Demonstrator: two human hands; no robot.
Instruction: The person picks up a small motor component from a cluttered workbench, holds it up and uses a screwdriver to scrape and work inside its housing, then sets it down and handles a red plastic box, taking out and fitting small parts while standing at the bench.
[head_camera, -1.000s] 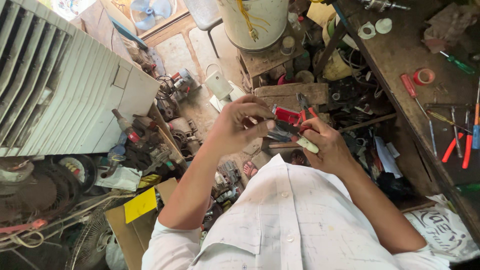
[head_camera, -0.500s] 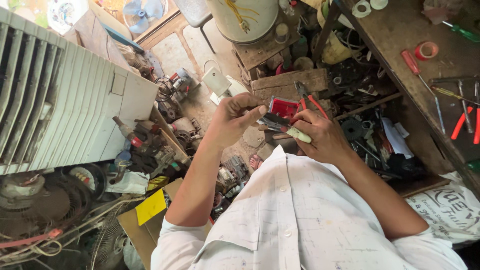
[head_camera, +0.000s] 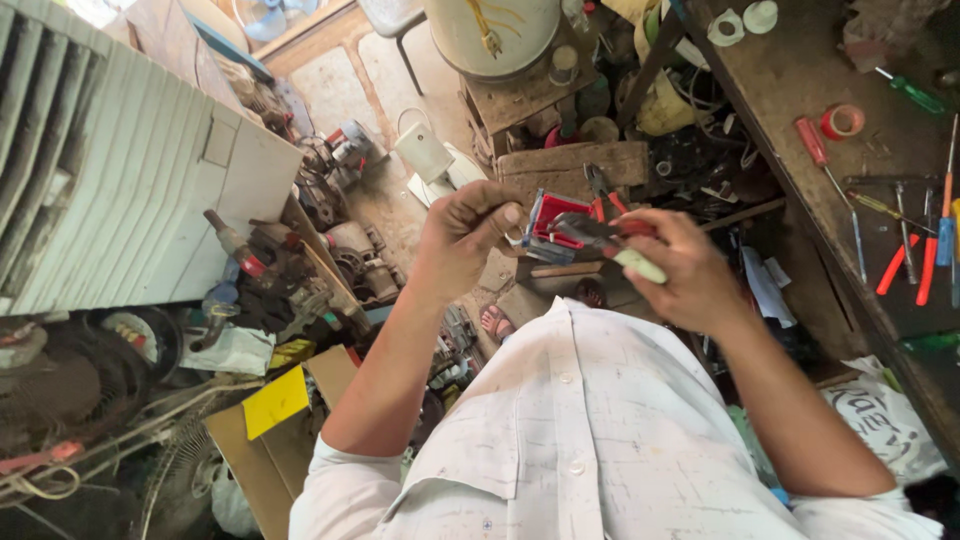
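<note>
Since the earlier frame both hands have drifted slightly right and lower in the head view, and the red part between them now sits more squarely in front of the white shirt (head_camera: 590, 440). Going from the biggest things down: a large white louvred cooler body (head_camera: 110, 180) fills the left side, a dark wooden workbench (head_camera: 800, 90) runs down the right edge, and a pale round drum (head_camera: 500, 35) stands at the top. On the bench lie several screwdrivers (head_camera: 905, 265) and a roll of red tape (head_camera: 842, 121). A yellow card (head_camera: 272, 402) lies among the clutter lower left. The left hand (head_camera: 462, 240) pinches the small red part (head_camera: 555, 222) with thumb and fingertips, held up in front of the chest. The right hand (head_camera: 680, 270) is closed around a pair of pliers (head_camera: 605, 232), whose nose meets the red part
</note>
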